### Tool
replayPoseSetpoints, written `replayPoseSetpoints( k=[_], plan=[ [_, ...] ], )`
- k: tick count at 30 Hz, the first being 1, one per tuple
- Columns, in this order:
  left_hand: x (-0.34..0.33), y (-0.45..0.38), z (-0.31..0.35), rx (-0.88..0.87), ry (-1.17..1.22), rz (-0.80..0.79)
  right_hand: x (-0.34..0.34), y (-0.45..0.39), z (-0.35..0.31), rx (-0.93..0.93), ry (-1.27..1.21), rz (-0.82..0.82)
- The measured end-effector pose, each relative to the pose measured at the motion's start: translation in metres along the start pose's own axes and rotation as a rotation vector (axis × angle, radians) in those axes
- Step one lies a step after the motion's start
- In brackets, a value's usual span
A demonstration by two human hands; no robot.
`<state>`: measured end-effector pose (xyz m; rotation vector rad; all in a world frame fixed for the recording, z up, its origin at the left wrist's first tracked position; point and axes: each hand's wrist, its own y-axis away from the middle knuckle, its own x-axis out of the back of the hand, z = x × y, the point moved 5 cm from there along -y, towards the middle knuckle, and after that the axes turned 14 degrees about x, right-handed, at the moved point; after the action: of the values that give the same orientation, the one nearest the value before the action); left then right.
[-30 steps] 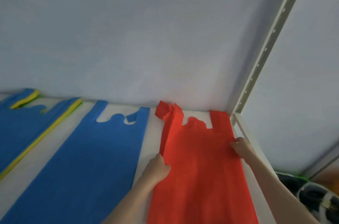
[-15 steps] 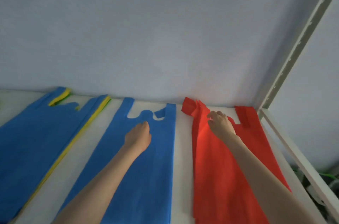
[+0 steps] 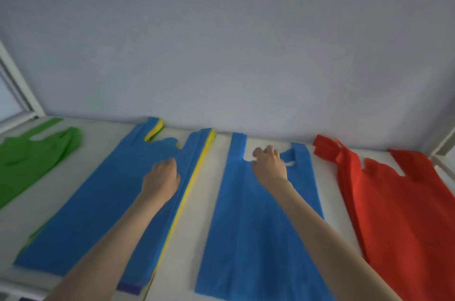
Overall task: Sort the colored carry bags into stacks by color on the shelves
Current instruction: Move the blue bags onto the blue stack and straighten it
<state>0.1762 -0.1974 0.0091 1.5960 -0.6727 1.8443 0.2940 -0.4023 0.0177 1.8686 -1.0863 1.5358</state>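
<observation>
Near ends of all the bags are getting cut off by the frame bottom or hidden under the forearms, and the whole view is blurring a bit, so layer counts inside the stacks aren't readable. Landmark = the single blue bag [image 3: 258,226], lying flat on the white shelf [image 3: 214,202], long axis running from the viewer toward the back wall [image 3: 221,42], handles pointing at the wall. Left of it, just beside w/ a strip of shelf between, a mixed stack [image 3: 103,214] is lying on the same axis, slanting a little: blue on top, a yellow edge showing along its side nearest the blue bag, a sliver of green & purple peeking out at the near end. Further left, well apart, a green bag [image 3: 32,162] is lying partly cut off by the frame edge. Right of the blue bag, a red bag [image 3: 398,214] is lying w/ one handle crumpled; can't tell if it's one bag or more. Count visible: 4 piles. Right hand [image 3: 269,167] is sitting on the blue bag's handle cutout, fingers curling in a grip at the fabric; whether it's really pinching it — can't tell. Left hand [image 3: 161,178] is resting on the mixed stack's blue top, fingers curled under, hidden, so grip unclear.
</observation>
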Motion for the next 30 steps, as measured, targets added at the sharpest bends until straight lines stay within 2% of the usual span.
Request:
replayPoseSetpoints(
  k=[3, 7, 12, 18, 23, 27, 30],
  plan=[
    [-0.009, -0.019, -0.057, 0.074, 0.058, -0.05, -0.029, -0.014, -0.046, -0.03, -0.135, -0.058],
    [-0.015, -0.049, -0.127, 0.145, 0.004, -0.101, -0.068, -0.025, -0.099, -0.104, -0.282, -0.127],
    [-0.015, -0.069, -0.188, 0.166, -0.037, -0.154, -0.099, -0.029, -0.145, -0.24, -0.376, -0.123],
    [-0.019, -0.07, -0.199, 0.076, 0.036, -0.168, -0.103, -0.027, -0.167, -0.365, -0.238, -0.067],
    [-0.019, -0.071, -0.205, 0.058, 0.113, -0.167, -0.106, -0.036, -0.191, -0.337, -0.22, -0.033],
    [-0.018, -0.073, -0.204, 0.042, 0.164, -0.19, -0.105, -0.042, -0.211, -0.318, -0.45, 0.078],
    [-0.016, -0.074, -0.206, 0.055, 0.2, -0.184, -0.096, -0.041, -0.208, -0.44, -0.616, 0.154]
  ],
)
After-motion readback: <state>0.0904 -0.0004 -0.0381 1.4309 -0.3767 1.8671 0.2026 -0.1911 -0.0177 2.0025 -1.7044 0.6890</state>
